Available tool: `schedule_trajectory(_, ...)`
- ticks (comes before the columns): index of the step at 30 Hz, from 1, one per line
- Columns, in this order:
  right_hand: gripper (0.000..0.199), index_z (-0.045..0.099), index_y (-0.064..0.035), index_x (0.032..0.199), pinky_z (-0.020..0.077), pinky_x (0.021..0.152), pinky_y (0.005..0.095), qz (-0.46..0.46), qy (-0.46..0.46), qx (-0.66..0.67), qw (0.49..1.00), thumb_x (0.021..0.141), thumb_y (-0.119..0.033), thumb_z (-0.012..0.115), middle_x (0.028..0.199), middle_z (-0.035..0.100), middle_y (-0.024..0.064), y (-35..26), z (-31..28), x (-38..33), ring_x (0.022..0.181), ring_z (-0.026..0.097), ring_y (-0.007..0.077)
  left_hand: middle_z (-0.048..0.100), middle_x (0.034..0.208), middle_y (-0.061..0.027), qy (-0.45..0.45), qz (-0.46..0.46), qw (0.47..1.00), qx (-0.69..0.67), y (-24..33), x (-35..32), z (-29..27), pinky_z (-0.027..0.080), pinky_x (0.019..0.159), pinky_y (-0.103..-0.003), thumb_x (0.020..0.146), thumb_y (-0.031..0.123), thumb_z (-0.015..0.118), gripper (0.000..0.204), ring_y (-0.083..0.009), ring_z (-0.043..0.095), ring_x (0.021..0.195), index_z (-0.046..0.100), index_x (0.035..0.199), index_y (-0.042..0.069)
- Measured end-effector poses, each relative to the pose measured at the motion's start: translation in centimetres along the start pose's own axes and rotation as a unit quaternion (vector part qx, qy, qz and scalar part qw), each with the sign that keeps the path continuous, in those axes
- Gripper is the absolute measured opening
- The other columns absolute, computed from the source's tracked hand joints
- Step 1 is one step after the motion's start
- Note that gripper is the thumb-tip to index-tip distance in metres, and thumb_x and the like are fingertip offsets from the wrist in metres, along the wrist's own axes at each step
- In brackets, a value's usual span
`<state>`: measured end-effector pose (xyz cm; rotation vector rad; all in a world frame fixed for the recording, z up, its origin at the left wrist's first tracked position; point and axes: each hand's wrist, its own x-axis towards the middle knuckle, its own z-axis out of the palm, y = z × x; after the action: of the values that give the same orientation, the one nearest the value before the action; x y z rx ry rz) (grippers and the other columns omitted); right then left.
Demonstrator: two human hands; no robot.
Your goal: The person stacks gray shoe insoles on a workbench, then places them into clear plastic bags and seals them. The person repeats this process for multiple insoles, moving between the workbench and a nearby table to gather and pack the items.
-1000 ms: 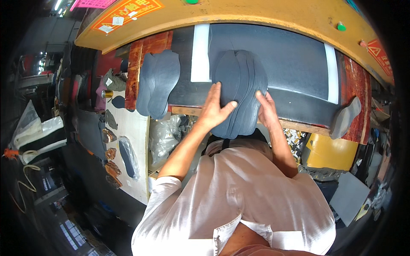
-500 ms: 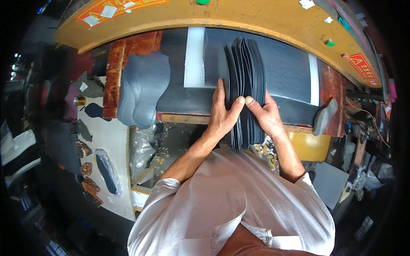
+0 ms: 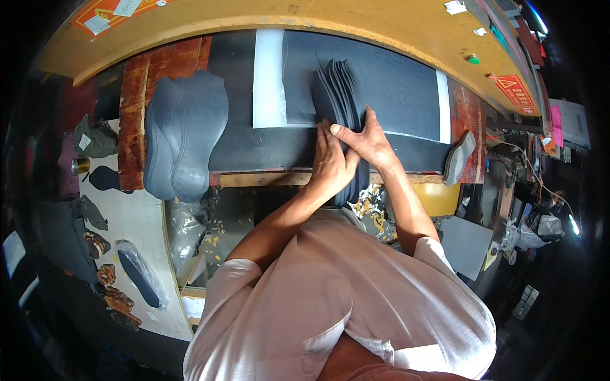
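Between my two hands, a thick stack of dark grey insoles (image 3: pixel 340 86) stands on edge, its far end fanned a little apart. The near end of the stack reaches past the table edge toward my shirt. My left hand (image 3: pixel 332 162) presses along the stack's left side. My right hand (image 3: pixel 372 143) grips the right side, its thumb crossing over the top to the left fingers. Beneath the stack's far part lies a dark sheet (image 3: pixel 400 82) on a white board (image 3: pixel 268 79). Farther left, more grey insoles (image 3: pixel 187 133) lie in an overlapping heap.
A yellow machine beam (image 3: pixel 305 16) with a green button (image 3: pixel 473 59) runs across the back. One grey insole (image 3: pixel 459 159) lies at the table's right end. On the left, a pale board (image 3: pixel 143 216) holds a bagged insole (image 3: pixel 138 276), brown pieces and a can (image 3: pixel 80 166).
The stack has been squeezed narrower. My thumbs no longer meet on top; my right thumb now crosses toward my left hand, and my hands are closer together. The view has shifted right.
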<state>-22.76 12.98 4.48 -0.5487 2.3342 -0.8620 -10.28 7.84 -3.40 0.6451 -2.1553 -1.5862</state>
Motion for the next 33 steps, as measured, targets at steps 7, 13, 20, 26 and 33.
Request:
schedule_trajectory(7, 0.109, 0.032, 0.0153, 0.151, 0.0467, 0.107, 0.0379, 0.021, 0.041, 0.032, 0.998, 0.067, -0.036, 0.081, 0.132, 0.060, 0.0311, -0.6, -2.0, -0.1, 0.124, 0.061, 0.0345, 0.057, 0.135, -0.0190, -0.014, -0.151, 0.926, -0.346, -0.2, -0.5, -1.9, 0.047, 0.105, -0.037, 0.102, 0.042, 0.064, 0.073, -0.0231, 0.057, 0.123, 0.037, 0.146, -0.010)
schedule_trajectory(13, 0.095, 0.044, 0.0080, 0.148, 0.0440, 0.108, 0.0353, -0.094, -0.038, 0.290, 0.952, 0.068, -0.025, 0.082, 0.131, 0.061, 0.0200, 0.3, -6.8, -1.8, 0.123, 0.057, 0.0271, 0.056, 0.138, -0.0161, -0.052, -0.202, 0.861, -0.463, 5.0, 2.5, -1.8, 0.046, 0.105, -0.040, 0.094, 0.055, 0.071, 0.083, -0.0241, 0.055, 0.125, 0.043, 0.146, -0.004)
schedule_trajectory(20, 0.119, 0.031, 0.0042, 0.157, 0.0321, 0.120, 0.0420, -0.328, -0.045, 0.318, 0.888, 0.062, -0.030, 0.094, 0.151, 0.044, 0.0243, -2.2, -15.6, -0.1, 0.143, 0.040, 0.0339, 0.066, 0.117, -0.0118, -0.023, 0.101, 0.958, -0.268, 12.6, 10.1, -2.6, 0.051, 0.094, -0.036, 0.076, 0.062, 0.085, 0.089, -0.0220, 0.062, 0.111, 0.058, 0.129, -0.004)
schedule_trajectory(26, 0.150, 0.013, 0.0053, 0.162, 0.0208, 0.125, 0.0458, -0.371, 0.029, 0.237, 0.897, 0.055, -0.055, 0.099, 0.164, 0.021, 0.0317, 0.5, -15.6, 4.9, 0.155, 0.021, 0.0383, 0.047, 0.147, -0.0199, -0.080, 0.106, 0.955, -0.266, 10.6, 14.8, -0.4, 0.041, 0.112, -0.041, 0.064, 0.062, 0.092, 0.134, -0.0288, 0.048, 0.135, 0.020, 0.157, -0.003)
schedule_trajectory(33, 0.110, 0.037, 0.0052, 0.154, 0.0462, 0.107, 0.0369, -0.309, 0.076, 0.381, 0.868, 0.068, -0.030, 0.095, 0.136, 0.061, 0.0160, 2.0, -14.4, 7.0, 0.123, 0.059, 0.0228, 0.043, 0.150, -0.0266, -0.004, 0.111, 0.967, -0.231, 11.3, 16.1, 3.0, 0.037, 0.116, -0.048, 0.063, 0.062, 0.092, 0.141, -0.0362, 0.046, 0.140, 0.013, 0.158, -0.005)
